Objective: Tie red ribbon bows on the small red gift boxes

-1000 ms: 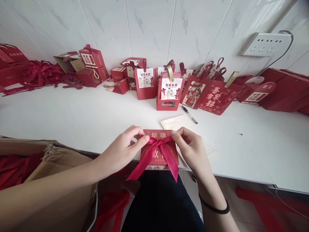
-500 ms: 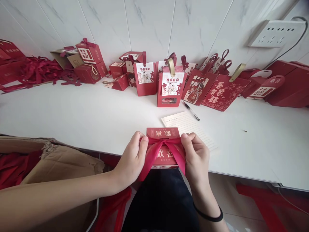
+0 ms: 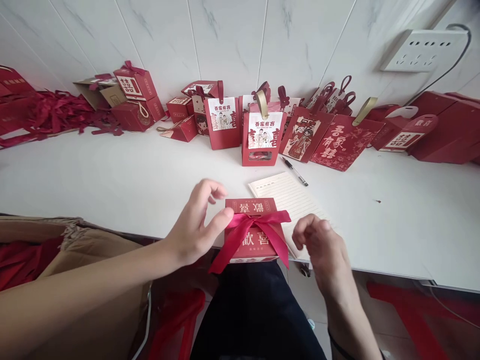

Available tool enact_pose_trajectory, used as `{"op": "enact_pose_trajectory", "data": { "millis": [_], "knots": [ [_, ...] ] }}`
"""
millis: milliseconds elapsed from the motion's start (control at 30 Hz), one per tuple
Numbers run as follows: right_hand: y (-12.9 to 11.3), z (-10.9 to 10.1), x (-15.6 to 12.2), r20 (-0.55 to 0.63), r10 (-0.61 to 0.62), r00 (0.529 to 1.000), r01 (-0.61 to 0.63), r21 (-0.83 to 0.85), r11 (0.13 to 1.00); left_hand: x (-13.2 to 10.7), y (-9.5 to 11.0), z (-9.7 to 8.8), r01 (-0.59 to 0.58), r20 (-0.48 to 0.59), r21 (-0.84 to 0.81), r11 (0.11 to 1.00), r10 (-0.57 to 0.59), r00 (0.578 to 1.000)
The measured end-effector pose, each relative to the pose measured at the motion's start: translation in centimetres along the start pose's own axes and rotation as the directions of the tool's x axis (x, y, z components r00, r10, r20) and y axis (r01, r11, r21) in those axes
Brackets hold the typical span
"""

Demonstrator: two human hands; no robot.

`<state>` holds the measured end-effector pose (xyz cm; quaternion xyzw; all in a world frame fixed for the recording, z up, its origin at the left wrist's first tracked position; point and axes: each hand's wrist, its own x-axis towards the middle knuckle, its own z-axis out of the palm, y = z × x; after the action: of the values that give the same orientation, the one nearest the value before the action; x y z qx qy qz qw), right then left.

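A small red gift box [image 3: 252,240] with gold characters sits at the near edge of the white table [image 3: 112,185], tied with a red ribbon bow [image 3: 258,222] whose tails hang over the front. My left hand [image 3: 197,225] is just left of the box, thumb tip touching the bow's left loop, fingers loosely apart and holding nothing. My right hand [image 3: 324,247] hovers right of the box, apart from it, fingers curled loosely and empty.
A lined notepad [image 3: 288,197] and a pen [image 3: 295,171] lie behind the box. Several red gift bags and boxes [image 3: 262,132] line the wall, with loose red ribbons [image 3: 56,112] at far left. A cardboard carton [image 3: 75,260] stands at my left. A power strip [image 3: 423,50] hangs on the wall.
Both hands had been pinching and pulling the bow's loops tight; now they have let go, the right hand has drawn back to the right and the bow stays tied on the box.
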<state>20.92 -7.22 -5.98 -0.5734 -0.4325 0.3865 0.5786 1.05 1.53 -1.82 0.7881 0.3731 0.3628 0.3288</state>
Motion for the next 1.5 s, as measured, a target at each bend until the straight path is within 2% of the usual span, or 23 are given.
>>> {"op": "enact_pose_trajectory", "data": {
  "millis": [33,100,200,267,500,667,900,1033,1100,1167,1200,1233,1267,1300,1400,1500],
  "knots": [
    [-0.4,-0.4,-0.5,0.046,0.009,0.999,-0.004,-0.103,0.995,0.6,0.4,-0.2,-0.067,0.008,0.044,0.997,0.067,0.998],
    [-1.2,-0.7,-1.4,0.149,0.107,0.983,-0.063,-0.273,0.960,1.6,1.1,-0.5,-0.133,0.104,0.102,0.986,0.123,0.987],
    [-1.7,-0.3,-2.2,0.208,0.238,0.949,-0.152,-0.360,0.920,2.0,1.4,-0.3,-0.123,0.277,0.121,0.985,0.085,0.957],
    [-1.7,0.2,-2.4,0.198,0.245,0.949,-0.162,-0.358,0.920,1.8,1.1,-0.1,-0.094,0.329,0.133,0.987,0.046,0.943],
    [-1.1,0.4,-2.5,0.172,0.126,0.977,-0.070,-0.300,0.951,1.1,0.8,0.7,0.010,0.282,0.109,0.994,-0.040,0.959],
    [-1.0,-0.2,-2.6,0.222,0.061,0.973,0.005,-0.285,0.959,1.0,1.1,1.1,0.065,0.248,0.095,0.993,-0.087,0.965],
    [-1.3,-0.9,-2.4,0.315,0.091,0.945,-0.001,-0.273,0.962,0.9,1.0,1.3,0.079,0.254,0.099,0.992,-0.102,0.962],
    [-1.6,-2.0,-2.7,0.347,0.103,0.932,-0.026,-0.220,0.975,1.0,0.8,1.2,0.069,0.252,0.089,0.994,-0.090,0.964],
    [-2.0,-2.4,-3.2,0.469,0.129,0.874,-0.059,-0.161,0.985,1.1,0.8,1.1,0.076,0.257,0.086,0.993,-0.096,0.962],
    [-2.2,-1.7,-3.8,0.634,0.190,0.749,-0.122,-0.150,0.981,1.2,0.8,1.1,0.082,0.264,0.078,0.994,-0.100,0.959],
    [-2.2,-1.0,-4.1,0.681,0.224,0.698,-0.141,-0.176,0.974,1.2,0.7,1.1,0.084,0.266,0.073,0.994,-0.100,0.959],
    [-2.0,0.1,-4.3,0.694,0.255,0.673,-0.152,-0.208,0.966,1.3,0.7,1.1,0.084,0.263,0.070,0.994,-0.100,0.960],
    [-1.8,1.4,-4.6,0.675,0.268,0.687,-0.150,-0.229,0.962,1.2,0.7,1.1,0.085,0.257,0.067,0.994,-0.099,0.961],
    [-1.4,2.8,-4.7,0.638,0.251,0.728,-0.149,-0.210,0.966,1.2,0.7,1.1,0.085,0.251,0.065,0.994,-0.099,0.963],
    [-0.2,6.8,-5.0,0.547,0.171,0.820,-0.210,0.008,0.978,1.0,0.7,1.2,0.084,0.234,0.065,0.994,-0.097,0.967],
    [0.3,8.8,-5.0,0.430,0.138,0.892,-0.196,0.092,0.976,0.9,0.6,1.3,0.074,0.226,0.067,0.995,-0.087,0.970]
  ]
}}
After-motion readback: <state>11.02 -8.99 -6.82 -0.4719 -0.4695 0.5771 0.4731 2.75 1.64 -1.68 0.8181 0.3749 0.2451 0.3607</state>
